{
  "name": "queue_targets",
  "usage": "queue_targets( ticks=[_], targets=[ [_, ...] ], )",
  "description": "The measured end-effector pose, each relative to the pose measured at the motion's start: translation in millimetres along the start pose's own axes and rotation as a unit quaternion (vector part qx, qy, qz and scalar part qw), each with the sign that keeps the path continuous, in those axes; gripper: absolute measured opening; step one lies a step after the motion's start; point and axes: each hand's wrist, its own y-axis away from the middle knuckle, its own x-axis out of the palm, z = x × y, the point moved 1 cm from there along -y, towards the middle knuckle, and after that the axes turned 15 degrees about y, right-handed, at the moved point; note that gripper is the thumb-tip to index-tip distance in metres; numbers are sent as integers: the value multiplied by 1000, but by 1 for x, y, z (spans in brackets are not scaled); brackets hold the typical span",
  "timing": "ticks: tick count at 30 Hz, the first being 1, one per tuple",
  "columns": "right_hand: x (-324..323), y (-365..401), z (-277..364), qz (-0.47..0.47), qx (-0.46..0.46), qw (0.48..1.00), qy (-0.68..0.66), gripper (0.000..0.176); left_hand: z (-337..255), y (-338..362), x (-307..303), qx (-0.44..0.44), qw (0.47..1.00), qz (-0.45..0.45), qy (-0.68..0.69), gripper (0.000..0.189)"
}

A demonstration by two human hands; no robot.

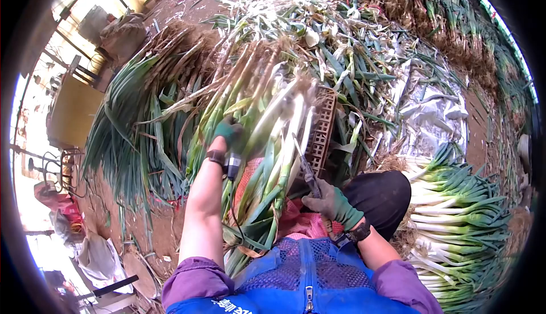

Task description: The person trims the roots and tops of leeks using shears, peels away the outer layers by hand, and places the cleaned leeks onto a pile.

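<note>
My left hand point(228, 132), in a green and grey glove, is closed at the leeks point(273, 126) that lie across my lap, roots pointing away from me. Some of these leeks show bare white stems, others brownish outer leaves. My right hand point(333, 203), gloved too, is wrapped round a dark thin tool point(310, 175) whose narrow tip reaches up beside the white stems. Just beyond the tool stands a brown plastic crate point(323, 129), partly covered by leeks. A pink mesh cloth point(301, 223) covers my lap.
Unpeeled leeks point(136, 121) are heaped at the left. White-stemmed leeks point(455, 223) lie stacked at the right. Peeled-off leaves point(341, 58) litter the ground ahead, beside a whitish plastic sheet point(435, 115). More leeks point(449, 24) line the far right. A yellow panel point(74, 112) stands left.
</note>
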Motion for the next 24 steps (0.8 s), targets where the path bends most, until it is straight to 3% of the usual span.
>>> queue_targets(
  ticks=[3, 5, 6, 10, 12, 13, 14, 15, 17, 18, 20, 21, 24],
  targets=[
    [2, 16, -11, -17, 10, 995, -98, 70, -67, 42, -25, -75, 969, -22, 235, 12],
    [-2, 26, -16, -17, 24, 993, -115, 69, -84, 51, -48, -18, 948, -66, 310, 11],
    [-3, 31, -18, -16, 31, 992, -122, 69, -107, 66, -54, -23, 952, -97, 290, 11],
    [-1, 40, -18, -24, 23, 995, -96, 66, -74, 70, -82, 42, 952, -73, 293, 8],
    [5, 40, -22, -32, 12, 997, -72, 61, -64, 72, -81, 9, 969, -89, 230, 10],
    [7, 39, -25, -30, 26, 992, -117, 59, -57, 72, -76, -14, 975, -104, 197, 12],
    [8, 38, -24, -27, 38, 986, -160, 56, -48, 71, -65, 3, 962, -85, 259, 19],
    [7, 35, -23, -23, 49, 978, -201, 53, -31, 56, -66, -30, 971, -34, 234, 26],
    [6, 28, -33, -40, 72, 981, -174, 49, 34, 9, -51, -40, 980, -19, 196, 22],
    [7, 23, -38, -48, 82, 983, -160, 47, 76, -21, -40, -42, 994, -45, 93, 28],
    [12, 17, -44, -55, 88, 983, -154, 45, -25, 43, -13, -108, 975, -76, -177, 50],
    [14, 14, -49, -59, 91, 982, -152, 44, -32, 44, -5, -153, 965, -51, -205, 64],
    [27, 3, -68, -61, 82, 988, -118, 48, -87, 71, 22, -125, 922, -117, -347, 53]
  ],
)
